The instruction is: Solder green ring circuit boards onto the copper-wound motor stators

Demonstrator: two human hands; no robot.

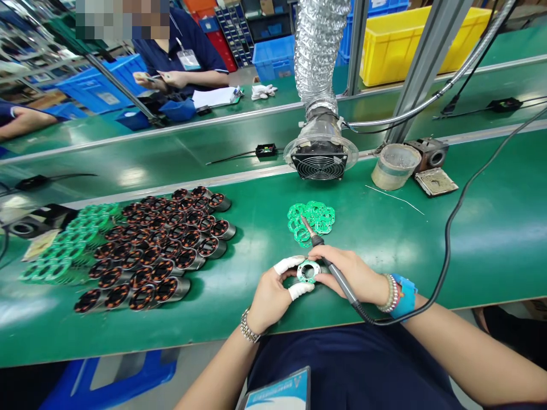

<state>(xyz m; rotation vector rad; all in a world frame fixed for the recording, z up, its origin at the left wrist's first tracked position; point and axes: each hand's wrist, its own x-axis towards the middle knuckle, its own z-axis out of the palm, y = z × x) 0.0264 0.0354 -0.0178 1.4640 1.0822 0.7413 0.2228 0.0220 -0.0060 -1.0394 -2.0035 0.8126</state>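
My left hand (273, 293), with white covers on its thumb and a finger, is closed around a ring-shaped green circuit board (308, 279). A dark part shows just behind the board, mostly covered by my fingers. My right hand (359, 276) also touches the board's right side with its fingertips. Across that same hand lies a soldering iron (341, 280), its tip pointing up and away to the left. Beyond the tip, a loose pile of green ring boards (314, 213) rests on the green bench (256, 228).
Rows of metal motor stators (171, 245) with copper windings stand at left, beside stacked green boards (70, 245). A fan-fitted extraction duct (321, 156) hangs over the back. A round pot (395, 165), an iron stand (429, 154) and solder wire (395, 199) lie right. A co-worker (179, 51) sits opposite.
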